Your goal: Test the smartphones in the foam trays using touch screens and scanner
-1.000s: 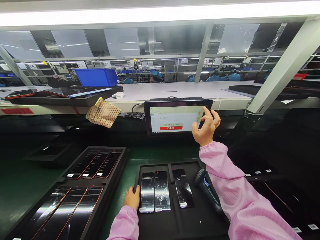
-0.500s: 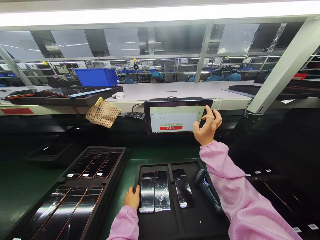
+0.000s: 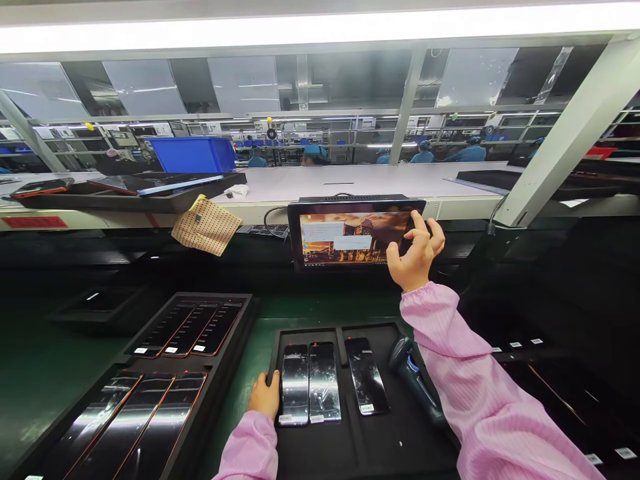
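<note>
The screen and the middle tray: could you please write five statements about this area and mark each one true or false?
1. The right hand is raised at the right side of the screen. True.
2. Three phones lie in the middle tray. True.
3. The screen is dark. False: it is lit, showing windows over a picture.
4. The handheld scanner lies right of the phones. True.
5. The left hand holds the handheld scanner. False: it is at the middle tray's left edge.
</note>
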The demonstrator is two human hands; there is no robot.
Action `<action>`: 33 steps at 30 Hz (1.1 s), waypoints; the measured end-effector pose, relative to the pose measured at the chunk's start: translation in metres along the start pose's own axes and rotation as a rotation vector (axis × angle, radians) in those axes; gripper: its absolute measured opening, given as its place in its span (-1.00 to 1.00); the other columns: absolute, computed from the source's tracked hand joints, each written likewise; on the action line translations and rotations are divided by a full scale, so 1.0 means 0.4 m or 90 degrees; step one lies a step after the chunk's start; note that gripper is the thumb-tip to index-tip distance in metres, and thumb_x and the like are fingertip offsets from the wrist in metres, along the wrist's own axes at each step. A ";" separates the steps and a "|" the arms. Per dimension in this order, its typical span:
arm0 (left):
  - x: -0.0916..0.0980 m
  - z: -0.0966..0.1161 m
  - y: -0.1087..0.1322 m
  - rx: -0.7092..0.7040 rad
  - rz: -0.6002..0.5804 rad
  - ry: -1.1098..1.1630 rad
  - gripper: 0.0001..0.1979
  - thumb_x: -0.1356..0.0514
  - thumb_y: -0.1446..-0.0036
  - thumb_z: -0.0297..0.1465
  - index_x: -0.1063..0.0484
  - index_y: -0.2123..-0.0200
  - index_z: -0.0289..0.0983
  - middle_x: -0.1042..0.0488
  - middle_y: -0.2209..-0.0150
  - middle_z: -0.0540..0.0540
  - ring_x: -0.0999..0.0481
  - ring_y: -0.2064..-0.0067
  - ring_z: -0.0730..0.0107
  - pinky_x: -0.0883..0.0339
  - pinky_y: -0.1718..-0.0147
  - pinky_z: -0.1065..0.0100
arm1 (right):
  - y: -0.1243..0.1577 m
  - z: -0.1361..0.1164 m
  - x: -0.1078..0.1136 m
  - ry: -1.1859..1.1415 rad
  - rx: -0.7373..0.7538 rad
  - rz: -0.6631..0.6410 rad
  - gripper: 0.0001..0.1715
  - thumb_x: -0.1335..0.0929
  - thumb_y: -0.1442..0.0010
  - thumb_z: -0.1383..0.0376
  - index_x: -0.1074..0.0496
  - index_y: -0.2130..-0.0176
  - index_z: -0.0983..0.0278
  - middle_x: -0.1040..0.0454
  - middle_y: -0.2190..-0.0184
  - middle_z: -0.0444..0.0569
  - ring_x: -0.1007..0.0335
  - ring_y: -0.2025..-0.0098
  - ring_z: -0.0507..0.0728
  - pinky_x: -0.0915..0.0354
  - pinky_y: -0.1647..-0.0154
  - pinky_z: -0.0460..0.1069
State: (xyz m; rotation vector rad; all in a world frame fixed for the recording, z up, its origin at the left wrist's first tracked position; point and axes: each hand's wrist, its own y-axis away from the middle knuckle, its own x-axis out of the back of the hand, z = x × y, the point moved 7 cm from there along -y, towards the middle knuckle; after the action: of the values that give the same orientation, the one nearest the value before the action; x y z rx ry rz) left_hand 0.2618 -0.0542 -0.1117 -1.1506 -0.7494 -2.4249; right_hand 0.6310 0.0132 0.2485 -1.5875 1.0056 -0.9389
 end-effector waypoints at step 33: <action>-0.002 0.003 0.009 0.004 -0.016 -0.004 -0.45 0.09 -0.08 -0.11 -0.30 0.02 -0.36 -0.39 0.02 -0.33 -0.38 -0.02 0.11 -0.21 0.03 0.23 | 0.095 -0.088 -0.047 -0.020 0.086 -0.119 -0.92 -0.26 0.08 0.35 -0.18 0.49 0.22 -0.47 0.12 0.03 -0.16 -0.07 0.28 0.05 -0.10 0.31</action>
State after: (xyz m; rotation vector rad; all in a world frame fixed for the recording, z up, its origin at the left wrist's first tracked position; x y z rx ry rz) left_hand 0.2649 -0.0563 -0.1106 -1.1543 -0.7781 -2.4376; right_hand 0.5859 0.0130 0.2169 -1.5957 0.7650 -1.0823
